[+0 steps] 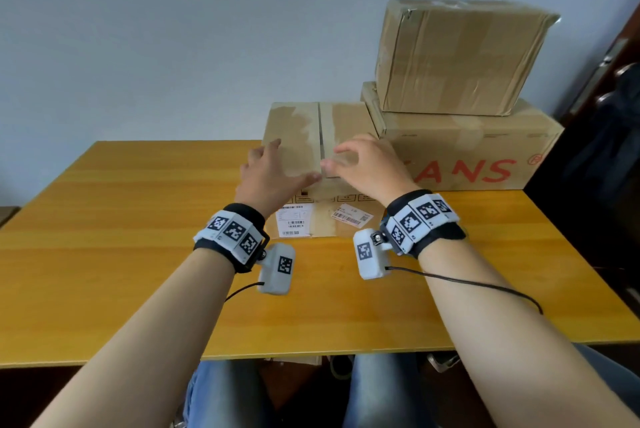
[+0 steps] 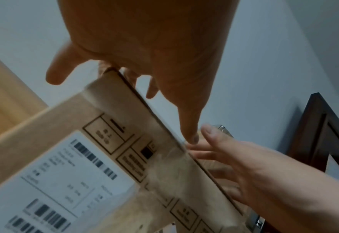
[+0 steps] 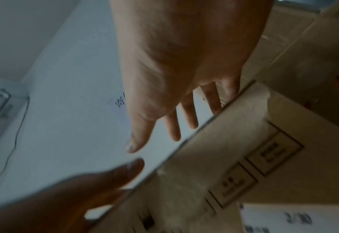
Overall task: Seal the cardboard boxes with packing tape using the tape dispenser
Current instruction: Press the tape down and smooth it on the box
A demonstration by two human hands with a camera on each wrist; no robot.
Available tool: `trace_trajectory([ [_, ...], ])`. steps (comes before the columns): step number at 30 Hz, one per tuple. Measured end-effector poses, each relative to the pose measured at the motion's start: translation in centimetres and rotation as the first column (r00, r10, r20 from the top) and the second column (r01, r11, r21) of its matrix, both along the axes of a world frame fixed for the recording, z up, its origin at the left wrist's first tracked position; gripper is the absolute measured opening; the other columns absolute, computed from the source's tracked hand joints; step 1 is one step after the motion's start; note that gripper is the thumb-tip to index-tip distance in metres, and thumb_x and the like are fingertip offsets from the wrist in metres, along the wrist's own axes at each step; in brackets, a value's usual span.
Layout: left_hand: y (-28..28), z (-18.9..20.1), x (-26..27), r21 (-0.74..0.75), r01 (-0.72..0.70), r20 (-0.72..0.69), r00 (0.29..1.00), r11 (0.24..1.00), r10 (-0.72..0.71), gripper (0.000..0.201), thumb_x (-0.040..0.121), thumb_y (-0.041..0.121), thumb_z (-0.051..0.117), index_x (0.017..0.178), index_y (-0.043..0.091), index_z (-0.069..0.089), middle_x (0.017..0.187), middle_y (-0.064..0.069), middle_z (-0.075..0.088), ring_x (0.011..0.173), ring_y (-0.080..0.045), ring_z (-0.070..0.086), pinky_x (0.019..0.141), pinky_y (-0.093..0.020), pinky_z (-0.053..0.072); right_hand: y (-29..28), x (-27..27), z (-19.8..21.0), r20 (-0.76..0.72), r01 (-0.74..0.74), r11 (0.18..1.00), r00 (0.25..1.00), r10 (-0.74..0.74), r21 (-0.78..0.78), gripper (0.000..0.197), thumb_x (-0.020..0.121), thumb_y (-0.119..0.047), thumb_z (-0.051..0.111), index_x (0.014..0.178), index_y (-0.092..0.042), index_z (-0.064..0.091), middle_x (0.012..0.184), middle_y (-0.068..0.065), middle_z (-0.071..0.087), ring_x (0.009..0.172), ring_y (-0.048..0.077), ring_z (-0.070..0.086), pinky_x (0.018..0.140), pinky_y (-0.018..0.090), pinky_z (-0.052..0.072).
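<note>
Two bare forearms with black wristbands carrying white coded marker blocks reach forward over a yellow-orange wooden table. Left hand lies with fingers straight and spread on the left top flap of a small brown cardboard box with white barcode labels. Right hand hovers over the right flap, fingers relaxed and apart, thumb near the centre seam; contact with the flap cannot be told. Both flaps lie closed and the seam between them shows as a dark gap. Just right of this box stands a long brown cardboard carton with red lettering, and a taped brown cardboard box rests on it against a pale wall.
</note>
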State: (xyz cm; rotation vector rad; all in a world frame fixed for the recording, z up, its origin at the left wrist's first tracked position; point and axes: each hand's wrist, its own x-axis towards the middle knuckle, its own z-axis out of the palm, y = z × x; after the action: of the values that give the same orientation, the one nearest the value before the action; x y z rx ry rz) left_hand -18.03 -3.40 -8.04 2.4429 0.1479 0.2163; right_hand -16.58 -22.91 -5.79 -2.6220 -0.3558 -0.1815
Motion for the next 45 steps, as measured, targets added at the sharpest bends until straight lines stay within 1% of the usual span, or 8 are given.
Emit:
trace_trajectory([
  [4,-0.4,-0.5,0.2,-0.046,-0.075,-0.042,0.996,0.996,0.073,0.128,0.056,0.086,0.068,0.156,0.02,0.022,0.148,-0.015,0.041,0.136,-0.036,0.041,0.106,-0.057,0.043,1.1,0.6,-1.1,-0.009,0.118,0.972,0.992,-0.122,-0.204,0.08,0.081,-0.087,0.034,0.138,-0.035,0.054,0.145,-0.002,0.05,0.13,0.029,0.039,0.102,0.044,0.036],
  [8,0.6,-1.0,0.4,-0.14,-0.082,-0.001,0.997,0.987,0.082,0.13,0.04,0.093,0.064,0.147,0.026,0.034,0.133,-0.006,0.057,0.121,-0.028,0.055,0.095,-0.051,0.052,1.1,0.8,-1.4,-0.026,0.146,0.97,0.988,-0.154,-0.195,0.082,0.077,-0.091,0.036,0.137,-0.038,0.052,0.144,-0.003,0.049,0.132,0.029,0.036,0.101,0.047,0.038],
  [17,1.5,-1.8,0.5,-0.386,-0.193,-0.045,0.981,0.902,0.191,0.11,0.071,0.058,0.082,0.155,0.021,0.023,0.142,-0.006,0.055,0.126,-0.026,0.056,0.103,-0.048,0.05,3.0,0.3,-1.9,-0.005,0.235,0.943,0.97,-0.243,-0.235,0.087,0.075,-0.094,0.029,0.135,-0.035,0.049,0.143,-0.005,0.047,0.137,0.031,0.035,0.109,0.072,0.02],
  [24,1.7,-2.4,0.6,-0.465,-0.213,-0.014,0.972,0.859,0.234,0.098,0.073,0.052,0.083,0.151,0.019,0.034,0.129,-0.001,0.062,0.11,-0.02,0.065,0.096,-0.046,0.054,2.7,0.3,-2.0,0.006,0.227,0.957,0.973,-0.23,-0.182,0.076,0.077,-0.091,0.033,0.123,-0.035,0.054,0.134,-0.007,0.051,0.131,0.028,0.037,0.098,0.056,0.037],
  [32,3.6,-3.3,0.6,-0.599,-0.175,0.014,0.973,0.782,0.229,0.089,0.072,0.051,0.08,0.145,0.015,0.045,0.111,0.003,0.07,0.099,-0.013,0.068,0.091,-0.037,0.054,2.5,0.3,-2.2,0.011,0.208,0.96,0.978,-0.21,-0.188,0.075,0.077,-0.09,0.035,0.125,-0.035,0.054,0.134,-0.007,0.051,0.129,0.027,0.037,0.092,0.049,0.037],
  [39,5.3,-3.0,-0.4,-0.721,-0.211,-0.163,0.977,0.66,0.135,0.036,0.098,0.049,0.056,0.112,0.017,0.065,0.105,-0.001,0.071,0.091,-0.018,0.068,0.083,-0.039,0.056,2.3,0.7,-2.3,0.021,0.207,0.962,0.978,-0.207,-0.179,0.075,0.076,-0.091,0.037,0.123,-0.035,0.054,0.133,-0.008,0.051,0.127,0.026,0.038,0.09,0.05,0.036],
  [42,5.8,-3.2,-0.9,-0.78,-0.27,-0.259,0.961,0.564,0.1,0.024,0.102,0.031,0.046,0.097,0.018,0.065,0.091,0.0,0.069,0.086,-0.021,0.066,0.082,-0.041,0.054,2.4,0.8,-2.4,0.018,0.211,0.96,0.977,-0.212,-0.185,0.075,0.075,-0.091,0.036,0.123,-0.035,0.054,0.133,-0.008,0.05,0.127,0.026,0.038,0.093,0.051,0.037],
  [45,5.9,-3.3,-1.1,-0.776,-0.199,-0.196,0.978,0.599,0.071,0.025,0.097,0.012,0.043,0.098,0.018,0.068,0.094,-0.002,0.069,0.088,-0.021,0.066,0.085,-0.043,0.055,2.4,0.8,-2.4,0.022,0.218,0.959,0.976,-0.218,-0.179,0.074,0.076,-0.091,0.036,0.122,-0.035,0.053,0.132,-0.007,0.05,0.126,0.026,0.037,0.093,0.051,0.038],
])
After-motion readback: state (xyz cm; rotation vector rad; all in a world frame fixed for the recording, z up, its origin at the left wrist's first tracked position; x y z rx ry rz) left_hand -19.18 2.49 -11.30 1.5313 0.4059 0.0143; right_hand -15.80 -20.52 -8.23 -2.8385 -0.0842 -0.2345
